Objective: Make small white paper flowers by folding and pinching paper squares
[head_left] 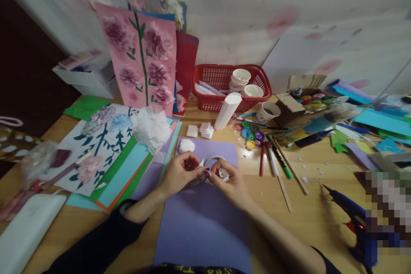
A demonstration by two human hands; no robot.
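Over a purple sheet of paper [205, 227], my left hand [180, 173] and my right hand [231, 183] meet with their fingertips nearly touching. A small piece of white tissue paper [201, 163] is pinched in my left fingers. Crumpled white tissue [224, 174] shows within the closed fingers of my right hand. A pale ring [214, 158], perhaps a tape roll, shows behind the fingertips; its lower part is hidden. At the sheet's far left corner is a white tissue wad [186, 145]. Two stacks of white squares [192, 131] [206, 130] lie just beyond.
A white paper roll [227, 111] stands before a red basket [205, 102] of paper cups. Paint pots [250, 135], brushes and markers [282, 160] lie right, with a glue gun [348, 209] nearer. Leftward are coloured sheets [120, 182] and a pink flower picture [141, 58].
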